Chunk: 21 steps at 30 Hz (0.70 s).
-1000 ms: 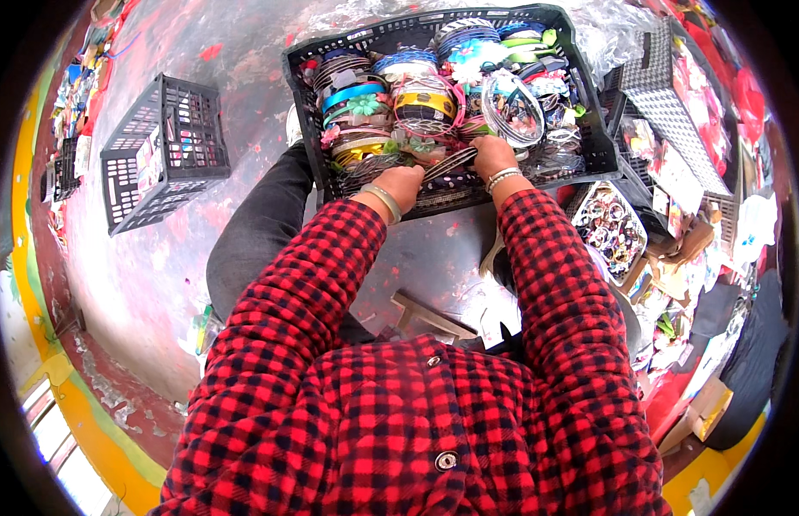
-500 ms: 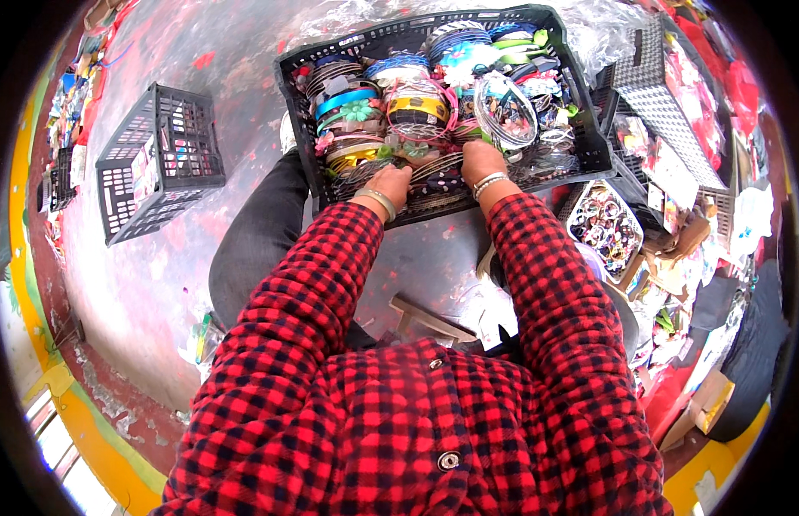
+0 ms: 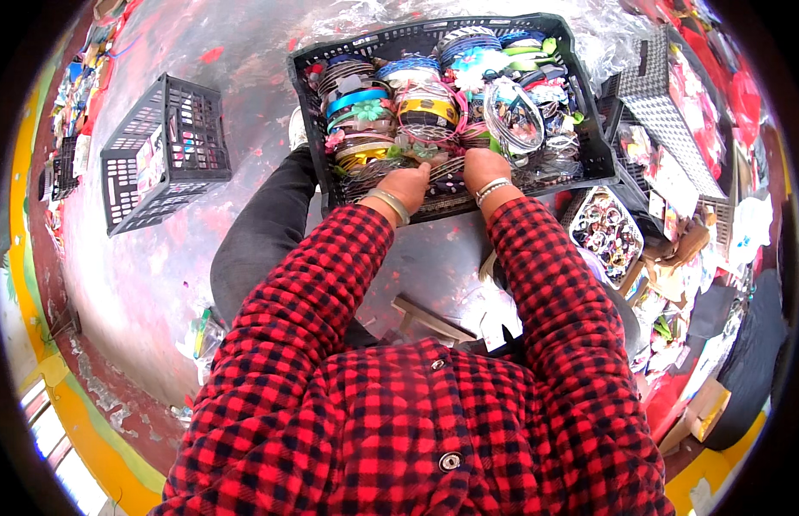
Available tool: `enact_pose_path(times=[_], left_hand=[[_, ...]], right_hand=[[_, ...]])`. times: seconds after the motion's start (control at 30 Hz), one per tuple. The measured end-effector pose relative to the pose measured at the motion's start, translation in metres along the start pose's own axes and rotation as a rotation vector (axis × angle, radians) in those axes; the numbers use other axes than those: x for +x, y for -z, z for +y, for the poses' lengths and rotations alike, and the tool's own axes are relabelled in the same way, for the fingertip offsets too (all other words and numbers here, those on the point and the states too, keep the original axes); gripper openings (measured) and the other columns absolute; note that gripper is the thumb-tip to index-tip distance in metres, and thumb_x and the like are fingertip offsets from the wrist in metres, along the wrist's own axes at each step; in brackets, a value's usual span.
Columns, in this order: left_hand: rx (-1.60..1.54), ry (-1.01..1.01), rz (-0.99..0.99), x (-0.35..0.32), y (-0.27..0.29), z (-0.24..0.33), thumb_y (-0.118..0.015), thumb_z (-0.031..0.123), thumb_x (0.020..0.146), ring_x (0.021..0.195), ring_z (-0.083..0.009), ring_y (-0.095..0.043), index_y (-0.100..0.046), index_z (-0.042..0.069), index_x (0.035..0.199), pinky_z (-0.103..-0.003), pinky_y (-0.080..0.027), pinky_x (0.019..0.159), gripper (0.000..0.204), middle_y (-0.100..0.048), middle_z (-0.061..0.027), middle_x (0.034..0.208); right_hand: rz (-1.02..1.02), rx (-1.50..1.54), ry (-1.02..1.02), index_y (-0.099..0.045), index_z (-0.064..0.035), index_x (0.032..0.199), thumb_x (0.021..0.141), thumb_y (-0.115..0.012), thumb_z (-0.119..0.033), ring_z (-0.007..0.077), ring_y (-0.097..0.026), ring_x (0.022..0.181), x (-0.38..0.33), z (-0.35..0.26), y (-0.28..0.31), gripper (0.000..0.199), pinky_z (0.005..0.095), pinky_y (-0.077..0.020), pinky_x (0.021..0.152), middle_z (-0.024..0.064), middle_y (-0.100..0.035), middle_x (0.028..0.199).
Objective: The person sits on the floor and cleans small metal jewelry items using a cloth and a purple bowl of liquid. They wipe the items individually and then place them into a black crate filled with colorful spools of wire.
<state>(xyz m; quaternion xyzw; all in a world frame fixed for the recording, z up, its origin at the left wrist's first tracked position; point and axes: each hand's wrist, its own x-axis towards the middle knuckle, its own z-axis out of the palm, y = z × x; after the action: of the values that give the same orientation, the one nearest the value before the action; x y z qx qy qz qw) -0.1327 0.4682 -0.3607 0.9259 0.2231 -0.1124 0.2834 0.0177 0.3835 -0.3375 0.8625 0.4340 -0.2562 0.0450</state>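
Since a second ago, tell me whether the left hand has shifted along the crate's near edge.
Cannot tell. The left hand sits at the near rim of the black crate as before, beside the right hand; the whole view shifted because the head moved.

Fingertips of left hand (image 3: 405, 183) and right hand (image 3: 484, 165) buried among bangles in black crate (image 3: 588, 129); grip unclear. Small items in tray (image 3: 607, 230), centre right, too tiny to identify. Clutter along right edge blurred, bent by lens.

Single head-worn fisheye view, looking steeply down over the red checked shirt (image 3: 399, 430), close above a black crate (image 3: 588, 129) of bangles, rim bent, edges probably too warped to read.
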Motion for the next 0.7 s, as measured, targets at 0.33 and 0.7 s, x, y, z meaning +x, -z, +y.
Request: enact_pose_path(times=[0.33,0.7], left_hand=[[0.100,0.002,0.050,-0.002,-0.011,0.009,-0.040,0.005,0.079,0.072,-0.0328,-0.063,-0.044,-0.008,0.113,-0.040,-0.051,0.064,0.036,-0.062,-0.0213,0.079],[0.009,0.172,-0.051,0.003,-0.015,0.005,-0.041,0.006,0.079,0.081,-0.0344,-0.062,-0.054,-0.003,0.096,-0.041,-0.049,0.072,0.023,-0.062,-0.0227,0.085]], right_hand=[[0.050,0.056,-0.012,-0.066,-0.0052,0.086,0.078,-0.050,-0.011,0.0310,-0.061,0.088,0.023,0.024,-0.048,0.018,0.0393,-0.0491,0.074,0.0171,-0.063,0.091],[0.004,0.054,-0.015,-0.063,-0.0104,0.089,0.081,-0.044,-0.014,0.0312,-0.060,0.088,0.026,0.022,-0.043,0.021,0.0413,-0.0478,0.076,0.0144,-0.062,0.092]])
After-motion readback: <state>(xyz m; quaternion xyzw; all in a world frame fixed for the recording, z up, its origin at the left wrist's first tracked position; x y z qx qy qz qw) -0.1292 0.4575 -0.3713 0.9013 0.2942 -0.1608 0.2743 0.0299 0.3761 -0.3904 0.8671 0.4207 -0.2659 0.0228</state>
